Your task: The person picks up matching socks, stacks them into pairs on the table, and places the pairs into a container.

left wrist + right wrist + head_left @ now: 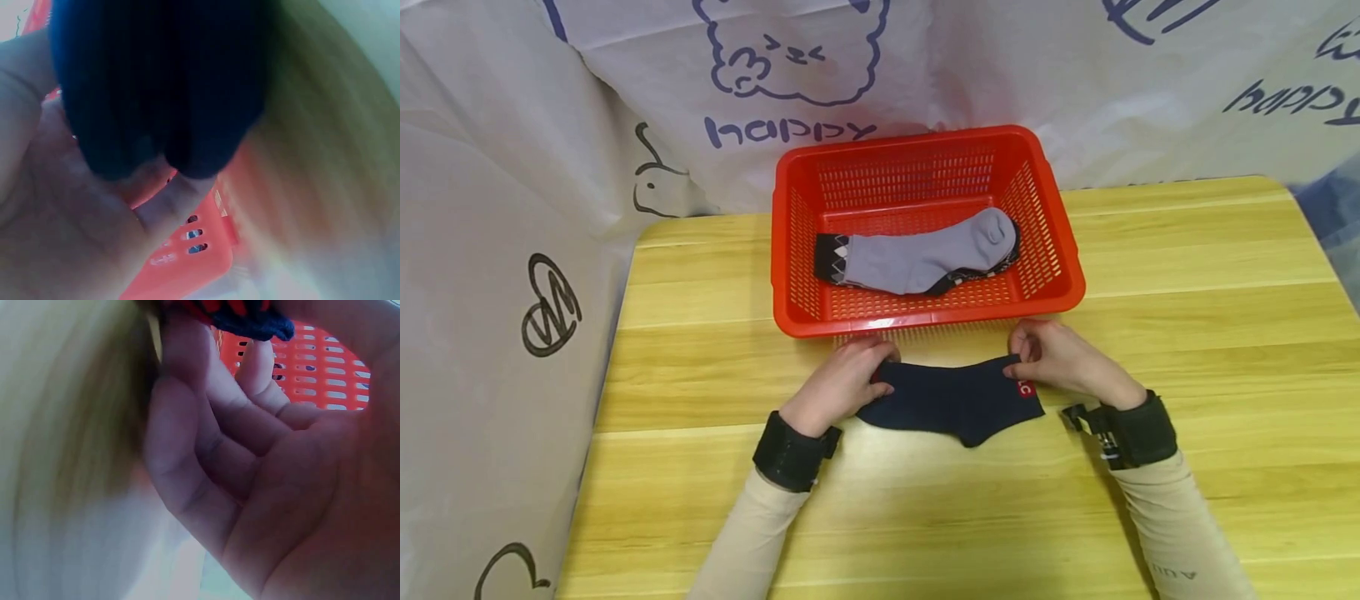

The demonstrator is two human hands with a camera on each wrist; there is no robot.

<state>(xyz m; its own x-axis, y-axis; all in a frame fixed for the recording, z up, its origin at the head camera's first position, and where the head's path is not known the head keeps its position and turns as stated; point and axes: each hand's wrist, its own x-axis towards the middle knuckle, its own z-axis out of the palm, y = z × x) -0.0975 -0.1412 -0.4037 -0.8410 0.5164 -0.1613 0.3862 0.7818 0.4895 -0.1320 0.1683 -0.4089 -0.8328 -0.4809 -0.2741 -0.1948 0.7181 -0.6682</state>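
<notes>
Stretched sideways between my hands is a dark navy sock (955, 398), just in front of the red basket. My left hand (842, 379) pinches its left end between thumb and fingers; in the left wrist view the dark fabric (156, 81) hangs folded over the fingers. At the other end, beside a small red label (1026, 388), my right hand (1063, 358) pinches the top corner. Only a bit of the sock's edge (256, 324) shows in the right wrist view. The sock's heel points toward me.
A red plastic basket (925, 318) stands at the table's back edge. Inside lie a grey sock (917, 254) with a black patterned cuff and darker socks partly hidden under it. The wooden table (1210, 333) extends to both sides, with a white printed cloth (1000, 67) behind.
</notes>
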